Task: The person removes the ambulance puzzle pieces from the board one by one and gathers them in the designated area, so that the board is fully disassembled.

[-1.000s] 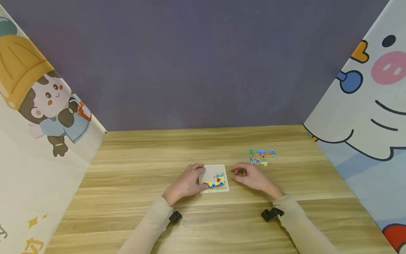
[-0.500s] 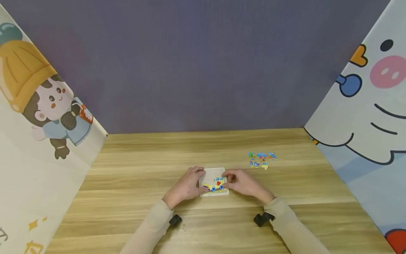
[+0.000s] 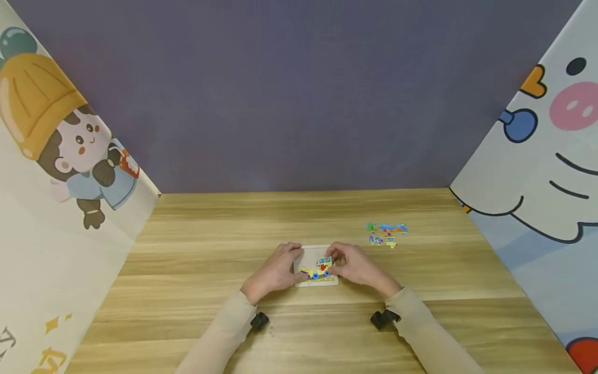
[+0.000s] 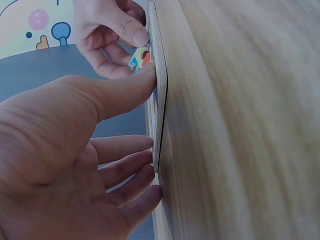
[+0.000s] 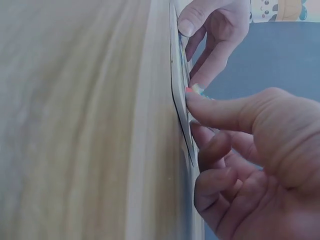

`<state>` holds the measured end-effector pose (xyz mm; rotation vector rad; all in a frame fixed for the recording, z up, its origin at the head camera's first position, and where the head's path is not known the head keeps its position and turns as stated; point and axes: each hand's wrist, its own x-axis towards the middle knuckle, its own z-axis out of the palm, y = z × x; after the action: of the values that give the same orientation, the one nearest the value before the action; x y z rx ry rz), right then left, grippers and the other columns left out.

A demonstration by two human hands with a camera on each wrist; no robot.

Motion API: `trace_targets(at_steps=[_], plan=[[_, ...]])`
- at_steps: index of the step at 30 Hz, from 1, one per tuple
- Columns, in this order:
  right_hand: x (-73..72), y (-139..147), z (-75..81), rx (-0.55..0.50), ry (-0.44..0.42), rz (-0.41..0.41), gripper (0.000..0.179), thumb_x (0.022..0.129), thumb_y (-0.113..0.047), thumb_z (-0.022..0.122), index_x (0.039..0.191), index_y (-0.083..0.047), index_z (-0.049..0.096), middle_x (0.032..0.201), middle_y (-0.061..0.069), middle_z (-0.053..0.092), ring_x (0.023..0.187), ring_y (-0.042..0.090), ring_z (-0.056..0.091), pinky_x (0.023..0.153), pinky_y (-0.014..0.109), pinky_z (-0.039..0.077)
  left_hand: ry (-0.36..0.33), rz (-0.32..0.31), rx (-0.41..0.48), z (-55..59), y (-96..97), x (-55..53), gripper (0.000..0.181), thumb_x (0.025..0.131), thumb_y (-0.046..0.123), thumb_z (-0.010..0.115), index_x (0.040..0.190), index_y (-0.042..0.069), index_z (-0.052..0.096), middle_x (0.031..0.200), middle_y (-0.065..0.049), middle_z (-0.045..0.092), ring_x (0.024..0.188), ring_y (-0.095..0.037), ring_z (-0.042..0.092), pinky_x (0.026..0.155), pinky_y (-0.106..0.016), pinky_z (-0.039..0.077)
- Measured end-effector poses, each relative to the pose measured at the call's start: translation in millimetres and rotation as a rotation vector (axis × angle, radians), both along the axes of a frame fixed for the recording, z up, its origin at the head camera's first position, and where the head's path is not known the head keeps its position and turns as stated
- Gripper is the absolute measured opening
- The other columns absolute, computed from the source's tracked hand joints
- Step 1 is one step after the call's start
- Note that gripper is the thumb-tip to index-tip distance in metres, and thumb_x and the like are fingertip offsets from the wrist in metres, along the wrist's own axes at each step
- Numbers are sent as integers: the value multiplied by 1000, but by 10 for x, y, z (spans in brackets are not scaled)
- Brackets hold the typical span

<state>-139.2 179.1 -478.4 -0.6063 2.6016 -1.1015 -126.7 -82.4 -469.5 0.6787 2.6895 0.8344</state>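
A white puzzle tray (image 3: 310, 254) lies on the table, with yellow, red and blue vehicle pieces (image 3: 317, 273) fitted along its near side. My left hand (image 3: 275, 270) rests on its left side, thumb pressing near the front and fairly straight fingertips touching the far left part. With thumb and fingers, my right hand (image 3: 355, 267) pinches a yellow, red and blue puzzle piece (image 3: 323, 262) at the tray's right side. In the left wrist view that puzzle piece (image 4: 138, 59) stands tilted up from the tray. Fingers hide part of it.
Several loose, colourful puzzle pieces (image 3: 386, 228) lie on the wooden table (image 3: 224, 223) beyond my right hand. A grey-blue panel (image 3: 299, 98) rises behind the table. Printed cartoon walls stand left and right.
My right hand has come left from beside the tray onto its right side and pinched a piece there. The piece's upper part now looks tilted. My left hand has stayed in place.
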Motion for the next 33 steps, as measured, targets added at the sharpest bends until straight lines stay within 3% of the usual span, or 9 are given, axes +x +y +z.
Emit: trace_targets(at_steps=[5, 12, 22, 29, 33], plan=[[-4, -21, -10, 28, 35, 37, 36, 92, -24, 84, 124, -12, 74, 99, -3, 70, 72, 8, 58, 63, 23, 52, 6, -4, -2, -10, 0, -2, 73, 96, 32, 82, 151, -6, 54, 163, -19, 47, 152, -39, 43, 127, -54, 40], [-2, 18, 0, 71, 94, 72, 37, 92, -30, 83, 123, -11, 77, 102, -5, 70, 73, 5, 55, 65, 22, 50, -1, -1, -1, -21, 4, 10, 74, 95, 33, 82, 151, -6, 53, 164, -18, 47, 152, -39, 42, 127, -54, 39], [-7, 157, 14, 122, 111, 71, 40, 92, -29, 84, 126, -11, 76, 111, -2, 72, 76, 4, 55, 67, 21, 51, 5, -9, 5, -33, -3, -5, 72, 95, 31, 82, 151, -6, 54, 163, -19, 48, 152, -39, 42, 128, -53, 39], [-32, 210, 25, 95, 72, 65, 39, 94, -26, 83, 128, -9, 75, 111, 2, 77, 67, 3, 56, 60, 22, 52, 4, -15, 0, 2, -7, -21, 72, 96, 31, 81, 151, -7, 54, 163, -19, 47, 153, -39, 41, 128, -53, 37], [-59, 245, 19, 102, 115, 59, 39, 94, -29, 83, 128, -10, 77, 110, 2, 77, 63, 2, 54, 57, 21, 51, 0, -15, -10, 2, -6, -28, 73, 96, 31, 81, 151, -7, 53, 164, -19, 46, 153, -38, 41, 129, -53, 37]])
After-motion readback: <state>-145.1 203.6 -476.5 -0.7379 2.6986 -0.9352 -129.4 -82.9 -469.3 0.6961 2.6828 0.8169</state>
